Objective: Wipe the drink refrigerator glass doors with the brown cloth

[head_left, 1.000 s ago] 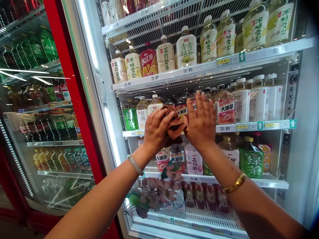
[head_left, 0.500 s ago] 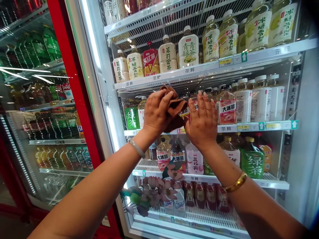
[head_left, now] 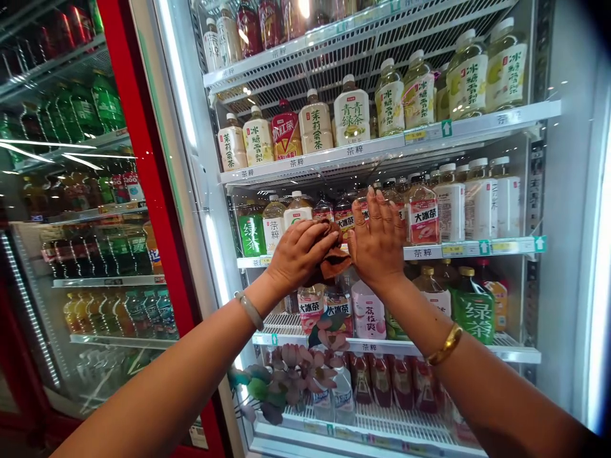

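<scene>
While the left hand (head_left: pixel 303 251) bends its fingers together over a brown cloth (head_left: pixel 335 262), clamping it near the centre of the frame, the right hand (head_left: pixel 377 245) stands just beside it with its fingers straight, pointing upward and slightly apart. The cloth lies bunched under the left fingertips, its loose edge close to the right thumb; whether the two touch, I cannot tell. A pale bangle (head_left: pixel 249 310) circles the left wrist and a gold bangle (head_left: pixel 445 345) the right forearm, both arms reaching in from the lower corners. Beyond the hands, the shelves of a lit cooler fill the centre and right of the frame. Left of the left hand, a green bottle (head_left: pixel 251 230) stands on the middle shelf; right of the right hand is a bottle with a red and pink label (head_left: pixel 424 219), followed by several white bottles (head_left: pixel 451 207). Below the hands, a pale pink bottle (head_left: pixel 369 313) stands on the next shelf, and pinkish flowers (head_left: pixel 298 369) show at lower centre, in front of the bottom shelf. A red frame (head_left: pixel 150 159) slants down the left side, with more drinks beyond it.
</scene>
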The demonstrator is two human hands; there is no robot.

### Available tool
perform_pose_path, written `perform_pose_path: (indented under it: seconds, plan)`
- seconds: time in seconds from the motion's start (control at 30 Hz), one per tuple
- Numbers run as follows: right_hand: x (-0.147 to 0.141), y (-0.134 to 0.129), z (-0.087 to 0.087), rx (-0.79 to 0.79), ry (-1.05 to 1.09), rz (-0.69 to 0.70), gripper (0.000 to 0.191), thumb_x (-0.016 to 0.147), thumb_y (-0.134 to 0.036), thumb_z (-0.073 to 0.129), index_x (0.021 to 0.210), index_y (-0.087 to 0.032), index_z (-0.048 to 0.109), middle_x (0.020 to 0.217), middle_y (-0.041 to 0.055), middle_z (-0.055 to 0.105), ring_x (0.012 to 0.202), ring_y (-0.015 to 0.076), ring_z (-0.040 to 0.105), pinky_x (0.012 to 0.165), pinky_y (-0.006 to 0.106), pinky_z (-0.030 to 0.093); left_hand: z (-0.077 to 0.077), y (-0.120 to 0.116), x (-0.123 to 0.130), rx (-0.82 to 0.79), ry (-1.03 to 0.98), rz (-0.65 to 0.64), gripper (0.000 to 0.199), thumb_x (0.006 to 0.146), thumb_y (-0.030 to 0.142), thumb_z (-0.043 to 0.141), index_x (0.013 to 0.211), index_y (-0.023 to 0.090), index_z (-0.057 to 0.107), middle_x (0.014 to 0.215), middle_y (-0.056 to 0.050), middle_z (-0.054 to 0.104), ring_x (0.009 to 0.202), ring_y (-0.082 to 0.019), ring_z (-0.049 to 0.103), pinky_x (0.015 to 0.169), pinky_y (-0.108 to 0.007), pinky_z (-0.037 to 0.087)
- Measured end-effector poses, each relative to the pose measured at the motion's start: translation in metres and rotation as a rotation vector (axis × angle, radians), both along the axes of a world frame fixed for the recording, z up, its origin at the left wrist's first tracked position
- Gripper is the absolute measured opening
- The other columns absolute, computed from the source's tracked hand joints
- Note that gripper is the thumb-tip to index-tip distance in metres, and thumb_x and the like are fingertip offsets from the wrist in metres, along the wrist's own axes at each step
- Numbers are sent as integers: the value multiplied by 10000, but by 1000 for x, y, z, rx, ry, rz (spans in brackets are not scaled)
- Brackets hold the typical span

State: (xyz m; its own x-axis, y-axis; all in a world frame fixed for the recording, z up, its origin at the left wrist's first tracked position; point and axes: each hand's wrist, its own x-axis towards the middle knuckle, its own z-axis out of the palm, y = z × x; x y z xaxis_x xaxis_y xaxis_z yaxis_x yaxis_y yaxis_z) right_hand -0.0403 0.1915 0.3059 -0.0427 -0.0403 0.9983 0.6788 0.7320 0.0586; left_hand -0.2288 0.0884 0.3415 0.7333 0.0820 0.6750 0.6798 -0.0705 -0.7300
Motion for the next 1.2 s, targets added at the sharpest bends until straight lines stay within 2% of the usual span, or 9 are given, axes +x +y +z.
perform_pose_path:
  seconds: [0.2, 0.33, 0.47, 0.57, 0.7, 0.8, 0.97, 1.1, 1.2]
  plan:
    - [47, 5, 13, 77, -159, -51, 507, 1040, -303, 501, 1545, -261, 513, 1638, 62, 494, 1520, 233, 455, 1286, 474, 332, 36, 15, 26, 60, -147, 35, 460, 983, 330, 677, 1414, 187, 600, 1364, -155, 657, 1258, -307, 593, 1107, -489, 505]
    - [82, 23, 24, 61, -70, -71, 491, 1038, -327, 517, 1530, -314, 530, 1635, 31, 500, 1519, 245, 457, 1303, 535, 274, 4, 26, 54, 101, -163, -35, 455, 973, 359, 695, 1375, 162, 616, 1331, -162, 671, 1256, -307, 583, 1099, -490, 502]
    - [93, 39, 20, 45, -99, -82, 581, 1044, -354, 504, 1614, -337, 389, 1724, 49, 338, 1604, 259, 329, 1330, 634, 148, -17, 32, 71, 21, 139, -96, 396, 970, 333, 703, 1327, 175, 640, 1313, -114, 701, 1245, -279, 599, 1116, -467, 507]
    - [92, 44, 13, 62, -124, -103, 640, 1044, -361, 503, 1651, -328, 302, 1739, 55, 294, 1630, 252, 267, 1333, 620, 168, 7, 37, 71, 31, 143, -81, 405, 990, 378, 682, 1353, 206, 629, 1325, -102, 702, 1265, -269, 602, 1134, -462, 498]
    - [90, 45, 8, 59, -114, -92, 686, 1044, -364, 501, 1671, -352, 224, 1747, 47, 276, 1640, 241, 236, 1339, 616, 158, 39, 50, 75, 112, -246, -50, 448, 994, 425, 670, 1390, 224, 609, 1364, -135, 666, 1291, -294, 591, 1135, -499, 494]
    - [90, 44, 8, 58, -117, -79, 697, 1046, -350, 494, 1677, -351, 200, 1747, 51, 274, 1642, 238, 230, 1342, 613, 156, 18, 55, 82, 68, -247, -132, 464, 977, 369, 694, 1408, 226, 600, 1379, -143, 662, 1345, -306, 563, 1154, -529, 494]
    - [90, 43, 9, 61, -101, -92, 665, 1053, -359, 482, 1671, -336, 239, 1741, 50, 288, 1632, 243, 261, 1339, 611, 178, -26, 42, 82, -107, 189, -178, 307, 991, 328, 663, 1297, 303, 657, 1303, -51, 735, 1241, -262, 674, 1095, -454, 573]
    - [90, 42, 8, 29, -113, -75, 679, 1048, -353, 485, 1674, -347, 222, 1751, 42, 259, 1641, 249, 235, 1342, 613, 159, 10, 38, 71, -98, 237, -147, 380, 984, 419, 694, 1341, 307, 629, 1330, -36, 727, 1241, -244, 672, 1103, -434, 565]
    - [89, 43, 8, 26, -112, -69, 686, 1047, -363, 490, 1674, -361, 214, 1752, 31, 256, 1643, 244, 228, 1349, 601, 139, 43, 46, 67, 61, -74, -116, 492, 959, 452, 729, 1388, 245, 603, 1349, -114, 690, 1300, -287, 621, 1143, -497, 508]
